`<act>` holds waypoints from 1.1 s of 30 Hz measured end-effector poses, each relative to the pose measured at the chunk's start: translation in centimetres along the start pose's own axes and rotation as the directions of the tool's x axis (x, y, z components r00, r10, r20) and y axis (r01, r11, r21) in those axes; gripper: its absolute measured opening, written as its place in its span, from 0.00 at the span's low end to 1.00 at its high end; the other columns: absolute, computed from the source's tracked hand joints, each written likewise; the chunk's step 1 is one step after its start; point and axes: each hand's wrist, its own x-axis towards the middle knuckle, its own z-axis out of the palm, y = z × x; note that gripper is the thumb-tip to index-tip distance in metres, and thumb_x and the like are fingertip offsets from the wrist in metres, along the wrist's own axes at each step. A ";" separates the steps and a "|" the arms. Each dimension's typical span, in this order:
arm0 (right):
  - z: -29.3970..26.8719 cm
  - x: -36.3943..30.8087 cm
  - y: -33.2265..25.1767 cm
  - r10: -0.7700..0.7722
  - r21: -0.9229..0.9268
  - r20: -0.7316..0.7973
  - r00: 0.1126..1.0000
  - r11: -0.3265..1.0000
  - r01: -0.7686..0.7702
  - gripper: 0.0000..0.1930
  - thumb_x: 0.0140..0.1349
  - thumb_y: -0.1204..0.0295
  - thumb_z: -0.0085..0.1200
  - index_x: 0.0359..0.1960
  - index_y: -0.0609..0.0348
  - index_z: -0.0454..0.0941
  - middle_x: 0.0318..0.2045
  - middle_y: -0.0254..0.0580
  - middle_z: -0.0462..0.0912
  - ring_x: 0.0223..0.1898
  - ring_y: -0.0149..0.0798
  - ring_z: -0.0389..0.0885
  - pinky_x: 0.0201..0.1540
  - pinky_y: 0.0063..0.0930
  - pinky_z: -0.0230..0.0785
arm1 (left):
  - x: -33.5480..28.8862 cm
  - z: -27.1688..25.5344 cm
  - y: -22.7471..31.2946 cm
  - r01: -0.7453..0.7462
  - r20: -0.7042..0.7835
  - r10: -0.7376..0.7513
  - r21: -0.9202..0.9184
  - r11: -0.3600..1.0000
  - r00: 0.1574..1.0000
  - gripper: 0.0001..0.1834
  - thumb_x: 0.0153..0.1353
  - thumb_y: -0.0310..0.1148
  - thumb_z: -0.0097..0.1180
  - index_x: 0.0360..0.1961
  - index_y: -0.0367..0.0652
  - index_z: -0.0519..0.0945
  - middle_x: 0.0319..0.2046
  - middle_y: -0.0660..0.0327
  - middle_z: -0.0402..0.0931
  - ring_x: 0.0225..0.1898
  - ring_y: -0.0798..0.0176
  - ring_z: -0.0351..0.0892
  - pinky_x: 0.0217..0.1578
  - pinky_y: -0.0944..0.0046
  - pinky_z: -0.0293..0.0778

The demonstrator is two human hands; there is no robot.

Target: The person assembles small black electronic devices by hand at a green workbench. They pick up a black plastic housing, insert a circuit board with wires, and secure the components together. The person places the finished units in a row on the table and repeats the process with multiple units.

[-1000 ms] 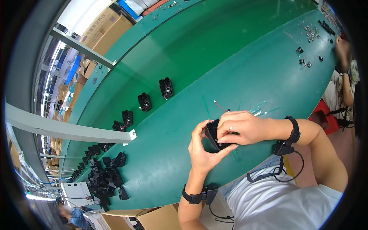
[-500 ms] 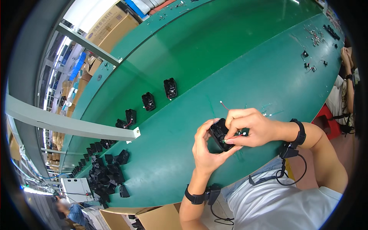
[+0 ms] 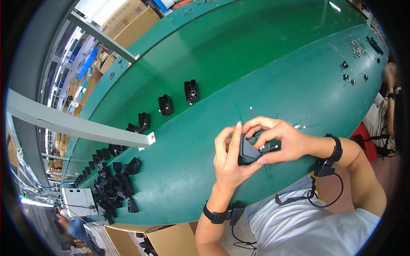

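Between both hands I hold a black plastic housing, tilted so that a smooth outer side shows. My left hand grips it from the left, with the thumb below and the fingers along its upper edge. My right hand closes on its right side, fingers bent over the edge. A short red wire with a white plug sticks out under my right palm. Another red wire with a white end shows just beyond my right fingers. The inside of the housing is mostly hidden.
A row of black housings with wires stands on the green strip beyond the worktop. At left lies a pile of black housings. Small parts are scattered far right, near another person's arm. A grey metal post crosses the left.
The housing has turned over in my hands: its open inside faced up before, and now a smooth outer side shows. My right fingers have moved from inside it to its edge.
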 end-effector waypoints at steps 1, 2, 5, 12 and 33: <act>-0.2 0.1 0.2 0.075 0.037 0.035 0.997 0.996 -0.076 0.15 0.53 0.69 0.73 0.39 0.63 0.86 0.62 0.55 0.71 0.60 0.50 0.75 0.58 0.40 0.74 | 0.0 -0.1 0.0 0.001 -0.007 -0.001 0.029 1.000 1.000 0.52 0.36 0.46 0.83 0.64 0.36 0.75 0.54 0.50 0.69 0.46 0.55 0.78 0.42 0.58 0.79; 0.2 -0.2 0.3 0.113 0.121 0.031 0.993 0.986 -0.116 0.15 0.54 0.69 0.72 0.40 0.64 0.86 0.62 0.54 0.71 0.61 0.49 0.75 0.58 0.40 0.74 | -0.1 -0.1 0.0 0.001 -0.014 -0.001 0.058 0.998 1.000 0.52 0.36 0.46 0.83 0.64 0.37 0.75 0.54 0.50 0.69 0.46 0.56 0.78 0.41 0.58 0.79; 0.6 -0.3 0.5 0.194 0.319 0.056 0.979 0.926 -0.202 0.14 0.57 0.72 0.70 0.43 0.65 0.87 0.65 0.54 0.71 0.62 0.48 0.75 0.60 0.38 0.74 | -0.2 0.0 -0.1 -0.042 -0.018 0.044 0.072 0.997 0.999 0.52 0.34 0.46 0.83 0.63 0.38 0.76 0.52 0.51 0.71 0.37 0.60 0.79 0.34 0.62 0.79; 1.3 -0.2 -0.8 0.412 0.367 0.060 0.909 0.838 -0.404 0.10 0.62 0.69 0.66 0.39 0.66 0.88 0.62 0.58 0.75 0.61 0.45 0.76 0.58 0.36 0.72 | 0.6 -0.4 0.0 -0.105 -0.037 0.114 0.187 0.977 0.993 0.48 0.33 0.53 0.82 0.57 0.39 0.80 0.40 0.56 0.77 0.36 0.60 0.82 0.30 0.62 0.82; 0.3 4.6 -2.4 0.310 -0.097 -0.042 0.950 0.945 -0.313 0.12 0.55 0.68 0.69 0.36 0.65 0.88 0.56 0.59 0.79 0.53 0.42 0.80 0.56 0.39 0.70 | -0.3 -6.7 0.1 0.234 -0.092 -0.226 0.091 0.968 0.970 0.38 0.53 0.48 0.72 0.61 0.42 0.73 0.57 0.48 0.70 0.45 0.49 0.81 0.42 0.56 0.82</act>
